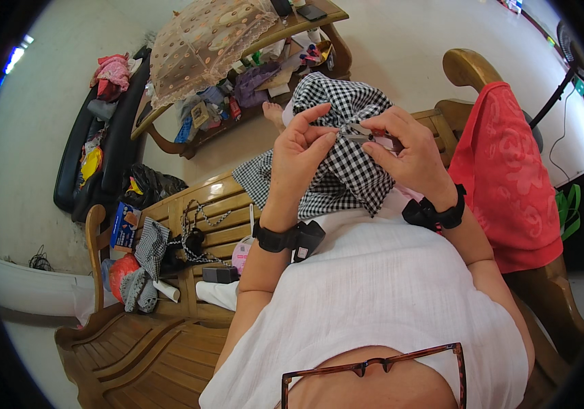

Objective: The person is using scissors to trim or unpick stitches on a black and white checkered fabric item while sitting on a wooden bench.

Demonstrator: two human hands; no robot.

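From my end of the feed, I see a black-and-white checked cloth [363, 167] bunched over the person's lap, in front of the white top [374, 293], with one part spread to the left over the wooden bench [220, 194]. The left hand [299, 150] brings thumb and forefinger together in a fine pinch at the upper part of the cloth; whether a fold or a loose thread sits between the tips is too small for me to tell. Its other fingers are lifted clear. The right hand [411, 146] is curled round a small metal tool with two pointed blades — thread snips, by the look of them [357, 138] — and the points face the left fingertips, with a narrow gap between the blades.

I judge the cloth light and limp, given how it creases and slumps; it won't hold a shape, so a free corner should simply droop. It doesn't look slippery, and a fingertip pinch close to the blades ought to keep the working spot taut. A hold farther off would likely let the weave sag toward the points. The fabric seems sturdy enough to tug, yet a stray nip could cut it. The snips I take to be light, stiff and springy — best held by the handle end, within the palm, well back from those tips.
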